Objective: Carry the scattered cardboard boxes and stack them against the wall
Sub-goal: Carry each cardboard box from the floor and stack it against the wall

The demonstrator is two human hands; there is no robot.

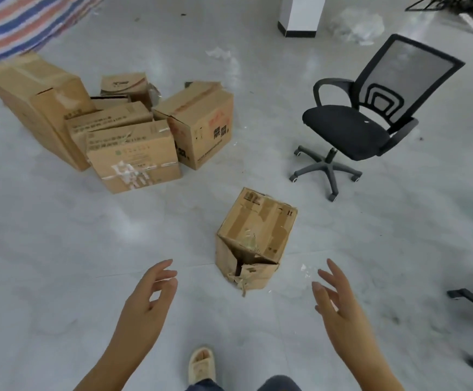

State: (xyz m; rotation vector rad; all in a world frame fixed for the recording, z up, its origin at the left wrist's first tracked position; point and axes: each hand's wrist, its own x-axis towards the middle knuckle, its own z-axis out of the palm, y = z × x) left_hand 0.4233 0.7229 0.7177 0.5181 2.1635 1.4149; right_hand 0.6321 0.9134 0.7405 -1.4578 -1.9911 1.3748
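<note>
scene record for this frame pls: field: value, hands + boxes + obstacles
left hand: open, holds nothing, raised over the floor
right hand: open, holds nothing
lone box: alone on the floor ahead, between the hands, near corner torn
box cluster: several boxes grouped at far left, by the striped tarp
office chair: right of the cluster, apart from the boxes

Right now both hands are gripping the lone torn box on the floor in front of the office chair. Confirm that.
Not quite. In the head view the left hand and right hand are open and reach toward the lone torn box, one on each side, without touching it. The box does sit on the floor, apart from the pile, near the office chair.
</note>
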